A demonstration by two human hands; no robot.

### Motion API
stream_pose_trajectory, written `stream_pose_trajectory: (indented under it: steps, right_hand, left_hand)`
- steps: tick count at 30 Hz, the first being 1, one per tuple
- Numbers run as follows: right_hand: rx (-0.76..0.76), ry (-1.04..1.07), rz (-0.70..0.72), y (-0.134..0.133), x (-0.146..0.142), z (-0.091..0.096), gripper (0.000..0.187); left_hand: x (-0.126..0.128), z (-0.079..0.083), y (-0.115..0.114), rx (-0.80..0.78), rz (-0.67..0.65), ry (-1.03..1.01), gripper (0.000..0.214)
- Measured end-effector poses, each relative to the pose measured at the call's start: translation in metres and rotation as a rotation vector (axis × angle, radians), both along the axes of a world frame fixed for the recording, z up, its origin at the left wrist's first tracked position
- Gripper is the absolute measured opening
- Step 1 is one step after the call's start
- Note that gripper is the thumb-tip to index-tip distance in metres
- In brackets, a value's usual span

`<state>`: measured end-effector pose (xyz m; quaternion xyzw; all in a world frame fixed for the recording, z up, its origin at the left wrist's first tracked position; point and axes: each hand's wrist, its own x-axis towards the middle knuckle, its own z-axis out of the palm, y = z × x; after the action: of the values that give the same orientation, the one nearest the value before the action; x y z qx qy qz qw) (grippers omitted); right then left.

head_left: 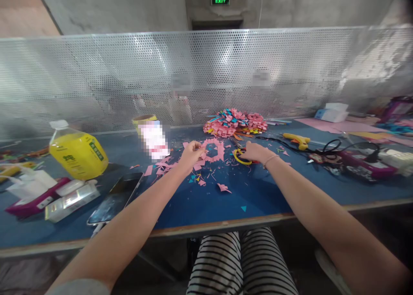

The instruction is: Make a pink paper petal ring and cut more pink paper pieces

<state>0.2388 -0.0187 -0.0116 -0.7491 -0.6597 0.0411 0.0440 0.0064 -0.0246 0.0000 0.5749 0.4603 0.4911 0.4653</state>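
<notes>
A ring of pink paper (220,151) with a fringed edge lies over the blue tabletop. Its left side is pinched in the fingers of my left hand (192,152). To the right of the ring, my right hand (254,151) is closed on a pair of scissors with yellow handles (238,158); their blades point away from me and are partly blurred. Small pink, blue and yellow paper scraps (201,182) are strewn around and below both hands. Behind them sits a heap of fringed pink and blue paper pieces (230,122).
On the left stand a bottle of yellow liquid (79,153), a small silvery box (72,202) and a dark phone (116,198). A lit phone (154,138) leans near a tape roll (145,118). To the right lie a yellow glue gun (298,140) and black cables. A perforated metal screen (226,71) closes the back.
</notes>
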Motion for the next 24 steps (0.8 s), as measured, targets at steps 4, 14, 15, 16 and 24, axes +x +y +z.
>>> stream_pose_trajectory:
  steps: [4,14,15,16,24]
  right_hand:
    - [0.263,0.118,0.124,0.003,0.003,0.006,0.032]
    - [0.342,0.722,0.437,0.008,-0.028,-0.004,0.024]
    - [0.357,0.755,0.496,0.008,-0.031,-0.006,0.02]
    - [0.371,0.788,0.559,0.008,-0.033,-0.007,0.017]
    - [0.418,0.909,0.661,-0.009,-0.055,0.0,0.031]
  left_hand:
    - [0.001,0.002,-0.002,-0.074,-0.063,-0.117,0.016]
    - [0.003,0.002,-0.003,-0.216,-0.254,-0.301,0.024]
    - [0.003,0.001,-0.003,-0.222,-0.263,-0.298,0.024]
    - [0.004,0.0,-0.004,-0.227,-0.273,-0.293,0.024]
    - [0.011,-0.003,-0.014,-0.23,-0.4,-0.247,0.017]
